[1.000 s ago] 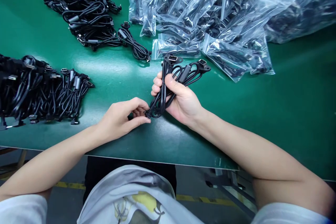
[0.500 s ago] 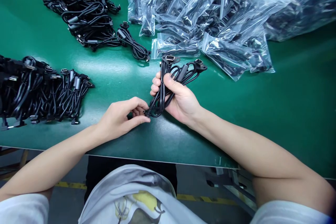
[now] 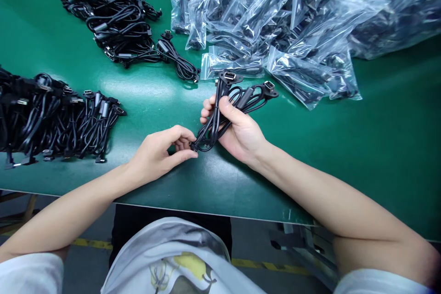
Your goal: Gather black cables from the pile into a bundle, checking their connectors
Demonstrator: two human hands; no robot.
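Note:
Two coiled black cables (image 3: pixel 214 121) with flanged USB-type sockets at their upper ends are gripped in my right hand (image 3: pixel 241 135), its thumb pressed across them. One cable leans left of the other, and the second carries a grey cylinder near its socket. At the lower end of the coils, my left hand (image 3: pixel 168 151) pinches a small black connector (image 3: pixel 193 147) between thumb and fingertips. Both hands are above the green table (image 3: pixel 193 183), near its front edge.
A row of coiled cables (image 3: pixel 72 124) lies at left, and a larger cable pile (image 3: pixel 113 23) behind it. A single coiled cable (image 3: pixel 177 59) lies beside that pile. Clear zip bags with black cables (image 3: pixel 268 18) are heaped at the back, with a large plastic bag (image 3: pixel 403 14) at right.
The socket ends of the held cables have tilted slightly to the right with my right hand. My left hand stays at the lower connector. The whole view has shifted a little.

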